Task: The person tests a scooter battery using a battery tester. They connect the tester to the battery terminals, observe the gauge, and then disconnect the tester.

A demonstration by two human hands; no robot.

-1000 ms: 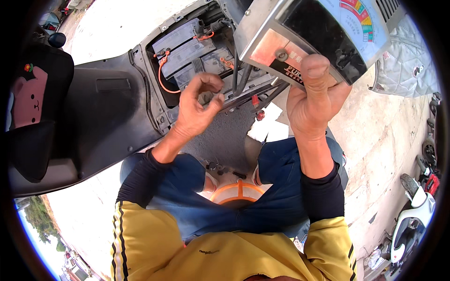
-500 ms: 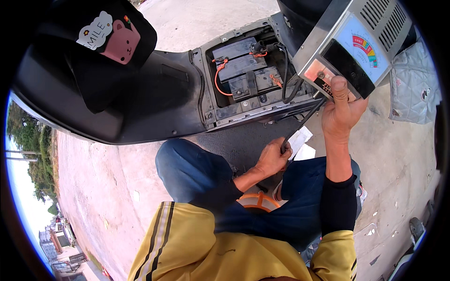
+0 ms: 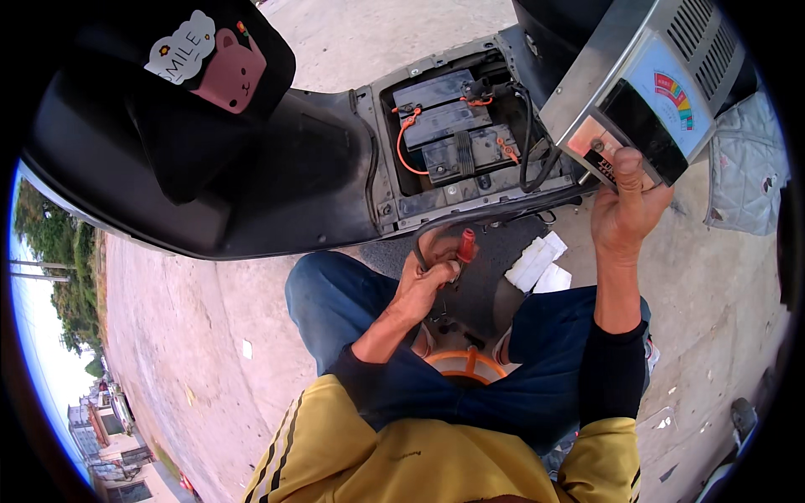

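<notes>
My right hand [image 3: 627, 210] grips the lower edge of a metal-cased battery tester [image 3: 644, 138], its thumb on the front panel. The tester has a dial with coloured bands. Over my knees, my left hand [image 3: 412, 289] is closed on a thick black test lead [image 3: 482, 215] with a red grip [image 3: 466, 245] at its end. The lead loops from the tester along the scooter's edge; the tip beyond the red grip is hard to make out. In the scooter's open floor compartment [image 3: 387, 205] sit several dark batteries [image 3: 457, 121] joined by orange-red wires [image 3: 403, 149].
The scooter's black body [image 3: 277, 184] stretches to the left, with a bear-stickered black cover [image 3: 231, 71] over it. White paper scraps [image 3: 532, 264] lie on the ground below the tester. A quilted grey cover [image 3: 745, 163] hangs at the right. An orange ring-shaped object [image 3: 465, 365] is between my legs.
My left hand has moved left and slightly up from beside the paper scraps, drawing the lead into a longer loop; its red grip now shows. The right hand still holds the tester.
</notes>
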